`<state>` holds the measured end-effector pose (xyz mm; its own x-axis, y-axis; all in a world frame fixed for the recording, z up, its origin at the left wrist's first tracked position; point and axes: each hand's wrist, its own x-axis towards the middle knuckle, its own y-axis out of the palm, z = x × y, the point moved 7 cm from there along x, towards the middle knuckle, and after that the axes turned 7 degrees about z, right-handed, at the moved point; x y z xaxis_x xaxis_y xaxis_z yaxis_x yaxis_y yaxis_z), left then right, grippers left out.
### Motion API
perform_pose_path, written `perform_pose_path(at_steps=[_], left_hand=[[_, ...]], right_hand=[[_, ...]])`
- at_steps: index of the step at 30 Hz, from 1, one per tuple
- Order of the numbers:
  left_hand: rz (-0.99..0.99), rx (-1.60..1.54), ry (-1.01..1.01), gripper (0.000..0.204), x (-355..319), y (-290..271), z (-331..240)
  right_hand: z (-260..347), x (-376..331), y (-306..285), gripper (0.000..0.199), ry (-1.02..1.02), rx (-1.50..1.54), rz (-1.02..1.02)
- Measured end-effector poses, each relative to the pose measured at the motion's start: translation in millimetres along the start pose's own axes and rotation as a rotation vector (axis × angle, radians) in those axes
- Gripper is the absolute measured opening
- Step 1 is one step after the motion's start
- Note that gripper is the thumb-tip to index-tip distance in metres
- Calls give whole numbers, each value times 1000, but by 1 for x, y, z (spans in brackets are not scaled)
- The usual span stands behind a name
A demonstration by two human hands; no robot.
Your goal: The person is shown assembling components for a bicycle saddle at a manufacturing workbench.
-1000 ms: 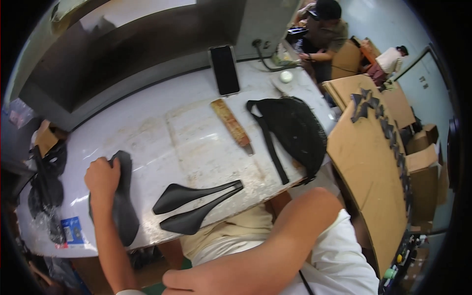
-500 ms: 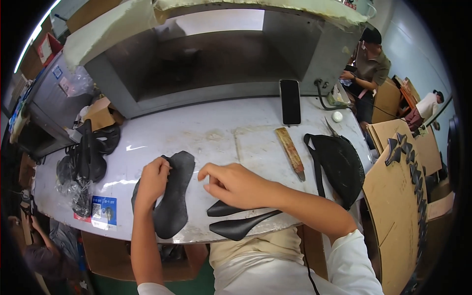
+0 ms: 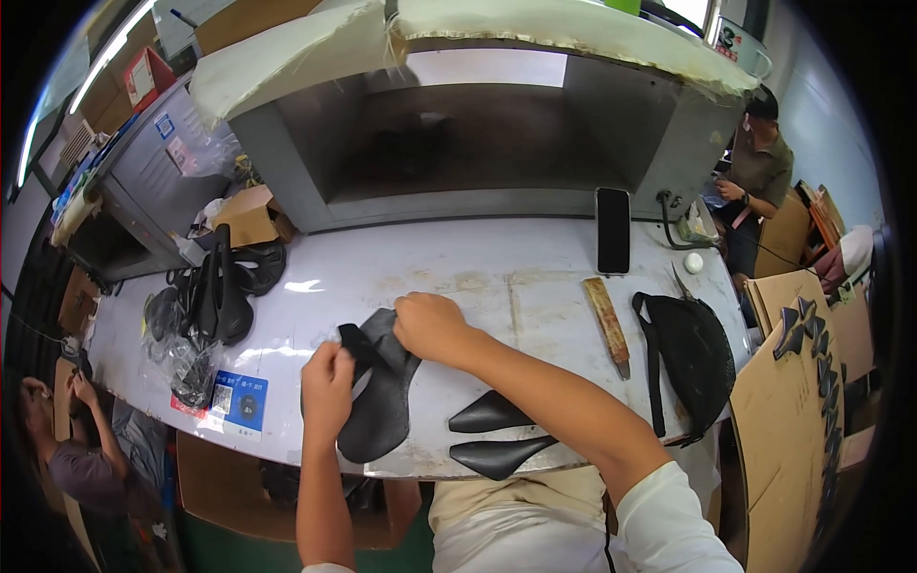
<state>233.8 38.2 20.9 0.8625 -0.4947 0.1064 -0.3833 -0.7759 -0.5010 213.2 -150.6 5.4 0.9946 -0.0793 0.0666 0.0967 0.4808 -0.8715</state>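
Note:
A flat black piece of soft sheet material [image 3: 374,425], wide at its lower end and narrow in the middle, lies near the table's front edge. My left hand [image 3: 327,382] is closed on its left side, where a dark flap is lifted and folded over. At the far end of the piece, my right hand [image 3: 432,328] is closed on its edge, fingertips partly hidden. To the right, under my right forearm, lie two black pointed saddle-shaped parts, the upper one [image 3: 489,413] and the lower one [image 3: 499,456].
Black bicycle saddles [image 3: 224,296] and clear plastic wrap [image 3: 181,358] sit at the left. Rightward are a worn-handled knife [image 3: 606,325], a phone [image 3: 612,232] and a black pouch [image 3: 690,368]. A grey metal box [image 3: 478,202] stands behind. Co-workers are on both sides.
My right hand has moved left from hovering beside the black piece and grasped its far end. My left hand has pulled up a flap. The view has shifted, so everything sits further right.

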Motion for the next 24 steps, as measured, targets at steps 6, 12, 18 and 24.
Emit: perform_pose_path(at_steps=[6, 12, 18, 24], left_hand=[[-541, -771, 103, 32, -129, -92, 79], [-846, -1019, 331, 45, -288, -186, 92], [-352, -701, -147, 36, -294, -162, 69], [750, -420, -185, 23, -236, -8, -18]], right_hand=[[-6, -3, 3, 19, 5, 3, 12], [5, 6, 11, 20, -80, 10, -39], [-6, -24, -31, 25, -62, 58, -52], [81, -188, -39, 36, -433, 457, 426]])
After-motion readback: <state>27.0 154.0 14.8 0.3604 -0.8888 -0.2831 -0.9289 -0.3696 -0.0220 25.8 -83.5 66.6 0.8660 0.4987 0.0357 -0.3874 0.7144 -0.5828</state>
